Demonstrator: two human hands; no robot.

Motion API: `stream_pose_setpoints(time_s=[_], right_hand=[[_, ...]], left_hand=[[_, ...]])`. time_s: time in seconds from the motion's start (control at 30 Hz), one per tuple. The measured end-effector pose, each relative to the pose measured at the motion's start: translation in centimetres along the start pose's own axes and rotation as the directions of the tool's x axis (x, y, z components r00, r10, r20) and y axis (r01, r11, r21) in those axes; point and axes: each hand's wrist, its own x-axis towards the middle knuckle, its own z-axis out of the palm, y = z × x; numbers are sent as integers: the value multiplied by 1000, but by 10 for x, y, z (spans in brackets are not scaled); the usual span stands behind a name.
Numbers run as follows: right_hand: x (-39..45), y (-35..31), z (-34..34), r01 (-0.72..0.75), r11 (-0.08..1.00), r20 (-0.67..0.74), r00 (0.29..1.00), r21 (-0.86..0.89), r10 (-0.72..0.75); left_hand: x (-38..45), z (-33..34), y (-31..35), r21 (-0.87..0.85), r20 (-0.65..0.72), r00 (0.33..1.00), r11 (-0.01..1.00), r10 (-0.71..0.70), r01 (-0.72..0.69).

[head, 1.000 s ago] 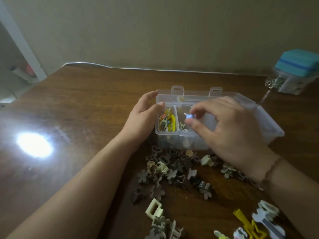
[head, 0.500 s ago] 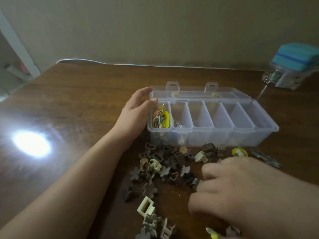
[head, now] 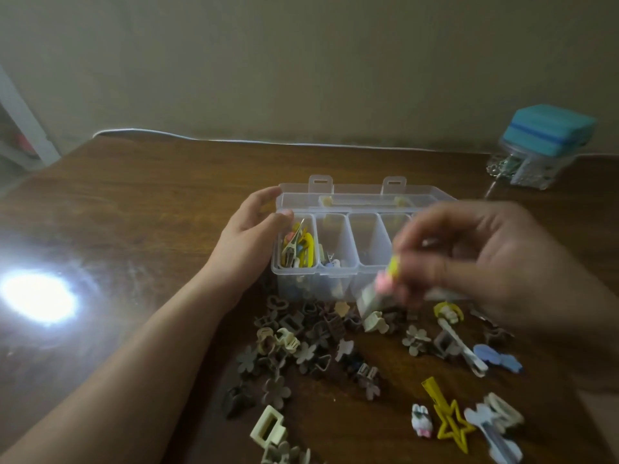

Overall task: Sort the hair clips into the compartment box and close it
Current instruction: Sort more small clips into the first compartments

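Clear plastic compartment box (head: 335, 272) sits open on the wooden bench (head: 167, 202), left hand (head: 249, 242) bracing it, fingers loosely curled. Right hand (head: 475, 259) pinches a blurred pink-yellow clip (head: 388, 276) before the box; it could slip, or land in the wrong compartment.

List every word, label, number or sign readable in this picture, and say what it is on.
None can be read.
Compartment box: clear plastic, no print visible.
Teal-lidded container: whatever lies inside is too blurred to read.
Loose hair clips on the table: shapes only, no lettering.
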Motion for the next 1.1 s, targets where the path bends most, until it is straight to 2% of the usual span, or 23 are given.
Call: stream_pose_setpoints(time_s=[0.07, 0.13, 0.23, 0.3, 0.47, 0.6, 0.7, 0.77, 0.83, 0.87, 0.93, 1.0, 1.03, 1.1], right_hand=[[8, 6, 1, 90, 994, -246, 964, -57, -101], [13, 19, 13, 126, 949, -343, 912, -288, -225], [22, 35, 27, 190, 826, -258, 892, -530, -371], [25, 42, 34, 233, 751, -197, 879, -618, -435], [27, 46, 37, 254, 685, -125, 883, -682, -452], [24, 48, 33, 299, 604, 14, 903, -739, -430], [11, 43, 28, 380, 523, 104, 870, -763, -481], [0, 33, 22, 426, 518, 145, 856, -742, -497], [-10, 20, 14, 449, 542, 227, 875, -710, -427], [-13, 15, 10, 431, 544, 278, 897, -720, -343], [-17, 11, 4, 359, 488, 337, 932, -796, -135], [-16, 11, 2, 314, 410, 346, 938, -856, 6], [-15, 10, 2, 305, 385, 347, 937, -871, 42], [-16, 9, 2, 291, 405, 352, 932, -867, 84]], left_hand=[[0, 0, 0, 5, -6, 1000, 1000, 2, -2], [0, 0, 1, 12, -10, 1000, 1000, 2, -2], [-1, 0, 2, 16, -3, 1000, 1000, -2, 2], [-1, -1, 2, 15, 3, 1000, 1000, -5, 5], [-1, -1, 2, 14, 6, 1000, 1000, -10, 10], [0, 0, 2, 9, -8, 1000, 1000, -11, 11], [0, 0, 2, 4, -16, 1000, 1000, -6, 6], [1, 0, 1, -2, -16, 1000, 1000, -5, 5], [1, -1, 0, -4, -19, 1000, 1000, -2, 2], [1, -1, -1, -4, -19, 1000, 1000, -2, 2], [1, -1, -1, -9, -15, 1000, 1000, -6, 5], [1, -1, 0, -8, -6, 1000, 1000, -7, 7], [1, -1, 0, -9, -1, 1000, 1000, -9, 9], [1, -1, -1, -7, 1, 1000, 1000, -9, 9]])
